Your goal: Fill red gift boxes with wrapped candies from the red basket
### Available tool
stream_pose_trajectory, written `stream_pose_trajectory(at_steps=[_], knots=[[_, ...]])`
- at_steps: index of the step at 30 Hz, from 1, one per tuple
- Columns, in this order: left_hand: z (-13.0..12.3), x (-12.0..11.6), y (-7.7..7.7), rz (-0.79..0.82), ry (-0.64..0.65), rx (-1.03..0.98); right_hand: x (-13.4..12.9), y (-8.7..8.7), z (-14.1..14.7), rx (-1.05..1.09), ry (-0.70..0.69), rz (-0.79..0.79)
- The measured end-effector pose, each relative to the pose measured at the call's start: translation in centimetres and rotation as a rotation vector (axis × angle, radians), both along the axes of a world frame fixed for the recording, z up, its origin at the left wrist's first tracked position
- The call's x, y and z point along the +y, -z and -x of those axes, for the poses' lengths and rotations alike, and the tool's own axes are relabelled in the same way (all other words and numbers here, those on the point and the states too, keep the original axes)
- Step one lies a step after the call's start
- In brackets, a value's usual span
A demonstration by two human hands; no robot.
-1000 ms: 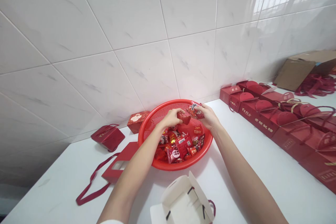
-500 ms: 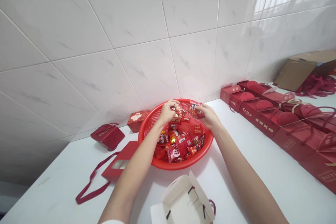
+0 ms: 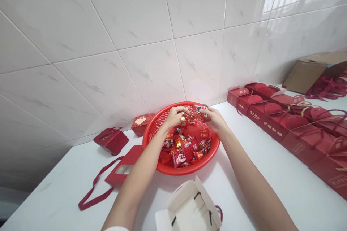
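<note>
Both of my hands are over the far half of a red plastic basket (image 3: 216,150), which holds many wrapped sweets (image 3: 189,148) in red and gold. My left hand (image 3: 175,117) is closed, its fingers pinching small wrapped candies (image 3: 184,119). Between the thumb and fingers of my right hand (image 3: 216,120) is a red packet (image 3: 200,111) with a large dark character on its front. In front of the basket stands an open box (image 3: 187,205), white inside, with dark cord ends showing on its inner walls.
Left of the basket are a small red box (image 3: 111,140), a flower-print box (image 3: 142,124) and a red bag (image 3: 121,166) with a ribbon handle. Rows of red gift boxes (image 3: 273,126) line the right side. Behind them sits a cardboard carton (image 3: 306,74) beside red ribbons (image 3: 329,88).
My left hand has shifted slightly to the right, its fingers more stretched across the candies. The packet in my right hand has turned so its printed face shows more fully.
</note>
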State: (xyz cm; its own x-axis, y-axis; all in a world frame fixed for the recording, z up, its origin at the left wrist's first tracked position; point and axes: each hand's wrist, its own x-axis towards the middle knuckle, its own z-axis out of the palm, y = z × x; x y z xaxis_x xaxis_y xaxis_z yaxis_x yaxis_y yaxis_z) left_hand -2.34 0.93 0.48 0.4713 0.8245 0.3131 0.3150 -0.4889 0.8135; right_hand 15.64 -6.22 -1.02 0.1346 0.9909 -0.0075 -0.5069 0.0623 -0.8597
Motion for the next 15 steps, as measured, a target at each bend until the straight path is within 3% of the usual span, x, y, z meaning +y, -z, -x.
stream_pose_trajectory(at_steps=[15], knots=[[-0.31, -0.13, 0.08, 0.058, 0.048, -0.057, -0.11, -0.23, 0.08, -0.045, 0.008, -0.009]])
